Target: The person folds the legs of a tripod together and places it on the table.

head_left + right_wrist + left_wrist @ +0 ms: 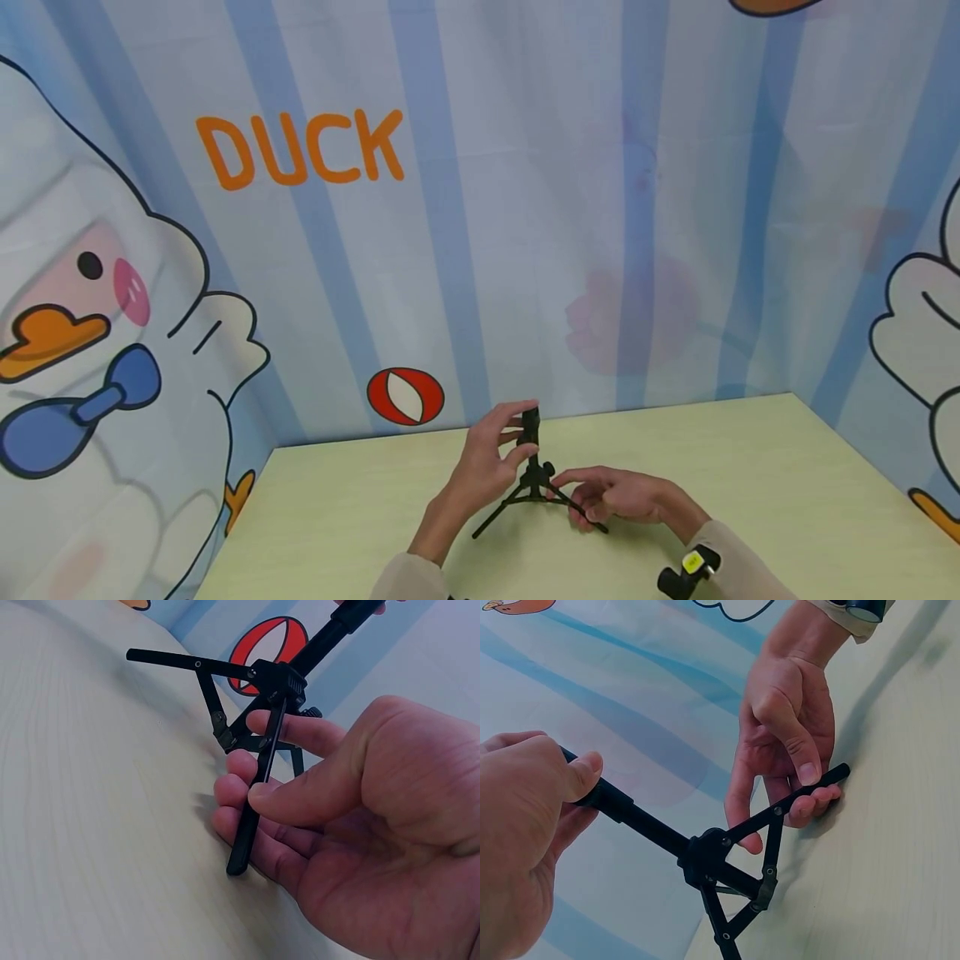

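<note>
A small black tripod [536, 477] stands upright on the table with its legs spread. My left hand [491, 454] grips the upper end of its centre column, thumb on one side and fingers on the other. Low on the right, my right hand [618, 496] pinches one leg [246, 832] between thumb and curled fingers. Its index finger reaches toward the hub [706, 856], where the legs and braces join. A second leg [161, 658] points away to the left in the right wrist view. The tripod's top is partly hidden by my left hand in the left wrist view.
The pale wooden table [337, 500] reaches back to a blue striped curtain [525, 208] printed with ducks and the word DUCK. A black camera with a yellow label [692, 562] is strapped at the right wrist over a beige sleeve [742, 567].
</note>
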`<state>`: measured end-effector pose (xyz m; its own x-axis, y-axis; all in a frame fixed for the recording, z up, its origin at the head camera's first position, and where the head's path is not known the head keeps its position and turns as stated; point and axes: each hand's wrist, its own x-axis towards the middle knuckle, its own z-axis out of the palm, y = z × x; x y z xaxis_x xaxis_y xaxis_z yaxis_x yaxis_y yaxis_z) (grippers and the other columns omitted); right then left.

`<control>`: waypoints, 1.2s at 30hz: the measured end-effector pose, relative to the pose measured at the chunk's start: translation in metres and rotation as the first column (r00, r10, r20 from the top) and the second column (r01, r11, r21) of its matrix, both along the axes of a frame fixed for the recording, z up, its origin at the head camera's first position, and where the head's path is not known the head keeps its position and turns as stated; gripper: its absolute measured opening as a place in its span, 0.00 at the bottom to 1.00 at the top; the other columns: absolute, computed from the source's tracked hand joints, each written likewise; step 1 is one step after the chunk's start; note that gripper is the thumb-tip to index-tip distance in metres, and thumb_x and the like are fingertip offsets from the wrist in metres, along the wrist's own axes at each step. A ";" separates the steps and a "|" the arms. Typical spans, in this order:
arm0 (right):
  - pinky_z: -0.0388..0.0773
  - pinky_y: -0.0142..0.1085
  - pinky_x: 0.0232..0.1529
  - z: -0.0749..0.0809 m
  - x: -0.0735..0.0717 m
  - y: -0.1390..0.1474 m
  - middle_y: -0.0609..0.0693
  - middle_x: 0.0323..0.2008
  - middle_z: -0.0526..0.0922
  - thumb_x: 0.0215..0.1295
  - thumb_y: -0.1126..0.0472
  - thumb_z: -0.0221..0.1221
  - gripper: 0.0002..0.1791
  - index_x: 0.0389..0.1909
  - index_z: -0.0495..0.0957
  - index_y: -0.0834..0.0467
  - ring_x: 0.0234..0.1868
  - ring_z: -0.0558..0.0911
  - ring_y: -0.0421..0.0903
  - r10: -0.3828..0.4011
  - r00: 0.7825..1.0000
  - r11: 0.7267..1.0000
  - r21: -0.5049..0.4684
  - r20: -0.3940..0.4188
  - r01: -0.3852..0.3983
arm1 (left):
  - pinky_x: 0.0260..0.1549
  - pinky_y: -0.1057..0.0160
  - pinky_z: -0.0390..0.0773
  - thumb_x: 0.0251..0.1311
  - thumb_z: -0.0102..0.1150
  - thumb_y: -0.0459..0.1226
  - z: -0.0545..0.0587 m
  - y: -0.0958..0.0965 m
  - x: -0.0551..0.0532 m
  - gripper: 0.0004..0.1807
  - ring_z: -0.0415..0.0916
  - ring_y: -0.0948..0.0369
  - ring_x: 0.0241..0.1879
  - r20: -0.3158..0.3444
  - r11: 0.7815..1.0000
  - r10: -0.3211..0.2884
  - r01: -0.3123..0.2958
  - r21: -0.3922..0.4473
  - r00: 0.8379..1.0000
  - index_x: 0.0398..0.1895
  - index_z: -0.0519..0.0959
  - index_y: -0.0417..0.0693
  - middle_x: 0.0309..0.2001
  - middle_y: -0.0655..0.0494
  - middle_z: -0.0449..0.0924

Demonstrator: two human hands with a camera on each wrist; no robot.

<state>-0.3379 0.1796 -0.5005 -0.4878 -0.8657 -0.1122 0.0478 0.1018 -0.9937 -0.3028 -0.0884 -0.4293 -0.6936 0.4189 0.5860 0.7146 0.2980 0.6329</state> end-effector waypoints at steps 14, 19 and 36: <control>0.73 0.38 0.45 0.001 0.001 -0.002 0.53 0.39 0.80 0.67 0.81 0.45 0.36 0.78 0.56 0.69 0.37 0.75 0.47 0.005 1.000 1.000 0.004 -0.006 -0.005 | 0.57 0.52 0.82 0.65 0.66 0.24 -0.003 -0.002 0.000 0.32 0.81 0.51 0.57 0.029 1.000 0.004 -0.004 0.008 1.000 0.71 0.72 0.49 0.62 0.47 0.77; 0.76 0.39 0.47 0.004 0.002 -0.004 0.55 0.41 0.81 0.67 0.79 0.48 0.35 0.77 0.58 0.69 0.38 0.77 0.48 -0.018 1.000 0.999 0.034 -0.011 0.018 | 0.57 0.54 0.82 0.65 0.66 0.25 -0.002 -0.002 0.000 0.32 0.80 0.52 0.58 0.041 1.000 -0.001 0.000 0.015 0.999 0.71 0.72 0.49 0.63 0.48 0.76; 0.77 0.37 0.43 0.001 -0.006 -0.003 0.50 0.38 0.82 0.75 0.71 0.55 0.34 0.78 0.56 0.70 0.35 0.76 0.45 0.002 0.998 1.000 0.026 0.059 -0.004 | 0.57 0.58 0.81 0.66 0.65 0.25 -0.002 -0.001 0.003 0.32 0.81 0.53 0.58 0.036 1.000 0.005 -0.005 -0.001 0.999 0.72 0.71 0.50 0.63 0.49 0.76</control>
<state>-0.3434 0.1769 -0.4991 -0.4772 -0.8635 -0.1632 0.1057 0.1279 -0.9861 -0.3002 -0.0899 -0.4312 -0.7163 0.4159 0.5602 0.6898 0.3016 0.6582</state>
